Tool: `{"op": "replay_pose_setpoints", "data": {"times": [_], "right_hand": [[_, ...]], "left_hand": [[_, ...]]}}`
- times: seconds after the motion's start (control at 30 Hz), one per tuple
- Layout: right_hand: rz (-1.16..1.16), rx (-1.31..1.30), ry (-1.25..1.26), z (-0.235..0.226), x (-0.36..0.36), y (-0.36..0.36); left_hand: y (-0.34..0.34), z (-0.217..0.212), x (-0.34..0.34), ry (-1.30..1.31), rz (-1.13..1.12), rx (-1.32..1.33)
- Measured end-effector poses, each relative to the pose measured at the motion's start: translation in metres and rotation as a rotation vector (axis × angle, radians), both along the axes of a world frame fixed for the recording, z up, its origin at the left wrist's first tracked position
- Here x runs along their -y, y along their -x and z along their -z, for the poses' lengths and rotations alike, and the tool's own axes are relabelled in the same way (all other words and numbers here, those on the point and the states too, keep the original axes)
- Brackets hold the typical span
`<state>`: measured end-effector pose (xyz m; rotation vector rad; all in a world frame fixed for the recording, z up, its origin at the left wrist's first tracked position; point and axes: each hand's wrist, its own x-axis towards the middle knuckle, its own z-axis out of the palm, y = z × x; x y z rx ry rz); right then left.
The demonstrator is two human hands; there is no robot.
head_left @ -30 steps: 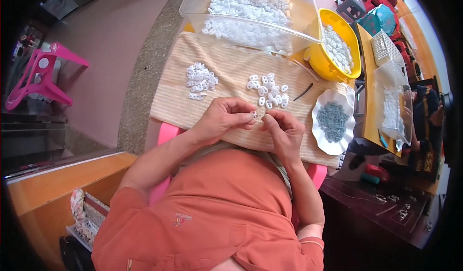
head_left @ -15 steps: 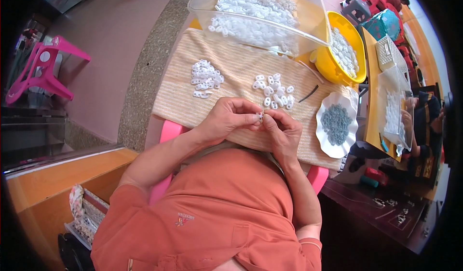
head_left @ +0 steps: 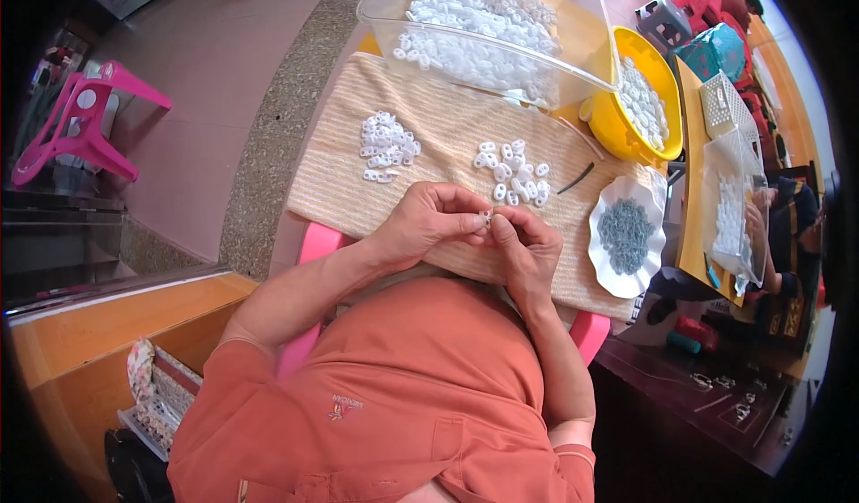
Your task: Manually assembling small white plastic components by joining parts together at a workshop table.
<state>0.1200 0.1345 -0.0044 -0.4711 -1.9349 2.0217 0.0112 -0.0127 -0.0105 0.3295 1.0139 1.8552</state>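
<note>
Close together at the near edge of the cloth, my left hand (head_left: 431, 223) and my right hand (head_left: 530, 245) pinch one small white plastic piece (head_left: 488, 219) between thumbs and forefingers. Fingertips cover most of it. Just beyond my hands lies a loose group of white oval two-hole pieces (head_left: 513, 172). Farther left sits a denser pile of similar white pieces (head_left: 388, 143). To the right of my right hand, a white wavy-rimmed dish (head_left: 601, 264) holds many small grey-blue translucent parts (head_left: 626, 234).
A striped beige cloth (head_left: 340, 185) covers the table. At its far side stand a clear plastic bin (head_left: 582, 64) of white pieces and a yellow bowl (head_left: 669, 100), also filled. A dark thin strip (head_left: 575, 178) lies near the dish. A pink stool (head_left: 89, 118) stands left; another person's hand (head_left: 757, 221) is at right.
Both hands stay pinched on the small white piece with barely any finger movement. The view has shifted slightly, so the table things appear a little lower and to the right.
</note>
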Motion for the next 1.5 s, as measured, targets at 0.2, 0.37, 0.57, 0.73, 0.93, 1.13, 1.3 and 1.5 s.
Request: {"op": "replay_pose_setpoints", "data": {"times": [0.2, 0.37, 0.57, 0.73, 0.93, 1.13, 1.3, 1.5], "right_hand": [[-0.007, -0.039, -0.046, 0.006, -0.001, -0.001], [-0.016, -0.043, -0.039, 0.009, -0.003, -0.001], [-0.019, -0.041, -0.018, 0.011, -0.003, -0.001], [-0.031, -0.045, -0.037, 0.012, -0.005, -0.001], [-0.040, -0.032, -0.036, 0.007, -0.003, -0.001], [-0.041, -0.019, -0.016, 0.007, -0.003, -0.002], [-0.042, -0.018, -0.026, 0.008, -0.003, -0.003], [-0.058, 0.015, -0.210, 0.008, -0.004, -0.004]], "left_hand": [[-0.001, -0.001, 0.000, 0.018, -0.004, 0.011], [0.000, 0.000, 0.000, 0.009, -0.006, 0.012], [0.000, -0.001, 0.000, 0.017, -0.005, 0.015], [0.000, 0.000, 0.000, 0.020, -0.013, 0.042], [0.000, -0.002, 0.001, 0.031, -0.025, 0.045], [0.000, -0.003, 0.000, 0.047, -0.012, 0.031], [-0.001, -0.003, 0.000, 0.072, -0.014, -0.009], [-0.004, 0.000, 0.000, 0.086, -0.028, -0.073]]}}
